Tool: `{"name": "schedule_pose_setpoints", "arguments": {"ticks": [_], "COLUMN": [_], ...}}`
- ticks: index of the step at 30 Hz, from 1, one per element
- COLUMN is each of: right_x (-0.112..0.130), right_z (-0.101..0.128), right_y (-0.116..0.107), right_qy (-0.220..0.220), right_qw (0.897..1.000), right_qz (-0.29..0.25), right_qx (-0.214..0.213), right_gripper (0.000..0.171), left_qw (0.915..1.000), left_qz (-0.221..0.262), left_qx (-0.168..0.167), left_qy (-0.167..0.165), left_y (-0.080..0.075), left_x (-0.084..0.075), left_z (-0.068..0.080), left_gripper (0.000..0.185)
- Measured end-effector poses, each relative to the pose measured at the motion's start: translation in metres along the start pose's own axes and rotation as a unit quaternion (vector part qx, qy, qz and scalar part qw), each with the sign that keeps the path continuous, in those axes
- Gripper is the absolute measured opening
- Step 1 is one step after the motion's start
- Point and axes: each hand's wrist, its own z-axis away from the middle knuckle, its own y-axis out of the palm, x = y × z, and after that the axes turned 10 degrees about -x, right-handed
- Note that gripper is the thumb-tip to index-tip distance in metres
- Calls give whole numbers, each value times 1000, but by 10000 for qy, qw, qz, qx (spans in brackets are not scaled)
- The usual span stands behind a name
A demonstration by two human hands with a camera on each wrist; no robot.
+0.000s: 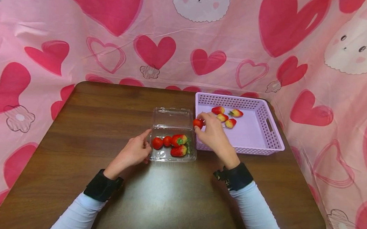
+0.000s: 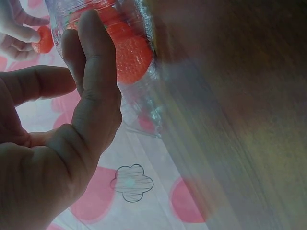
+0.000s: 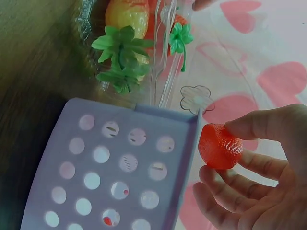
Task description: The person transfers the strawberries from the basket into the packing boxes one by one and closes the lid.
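My right hand (image 1: 212,132) pinches a red strawberry (image 3: 219,146) between thumb and fingers, above the left rim of the lilac basket (image 1: 248,141). My left hand (image 1: 134,149) rests against the left side of a clear plastic clamshell box (image 1: 163,158), index finger stretched along its edge. The box's lid (image 1: 172,118) stands folded back, away from me. Inside lie several strawberries: two plain red ones (image 1: 157,143) at the left and two with green leaves (image 1: 178,151) at the right. In the left wrist view, the left fingers overlap the box wall.
Several red-and-yellow strawberries (image 1: 230,123) lie in the far left part of the basket, which has perforated walls. Box and basket stand side by side on a brown wooden table (image 1: 108,106). A pink heart-patterned cloth (image 1: 176,30) hangs behind and at both sides.
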Motion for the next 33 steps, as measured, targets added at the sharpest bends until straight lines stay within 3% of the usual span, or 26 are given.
{"name": "schedule_pose_setpoints", "arguments": {"ticks": [11, 21, 33], "right_x": [5, 13, 20], "right_z": [4, 9, 13], "right_y": [5, 13, 23], "right_qy": [78, -309, -250], "right_qw": [9997, 9990, 9981], "right_qz": [-143, -223, -224], "right_qx": [176, 216, 513], "right_gripper": [29, 25, 30], "left_qw": [10000, 10000, 10000], "left_qz": [30, 12, 17], "left_qx": [26, -11, 13], "left_qy": [29, 47, 37], "left_y": [1, 1, 1], "left_x": [2, 2, 2], "left_z": [-1, -1, -2], "left_gripper": [74, 74, 74]}}
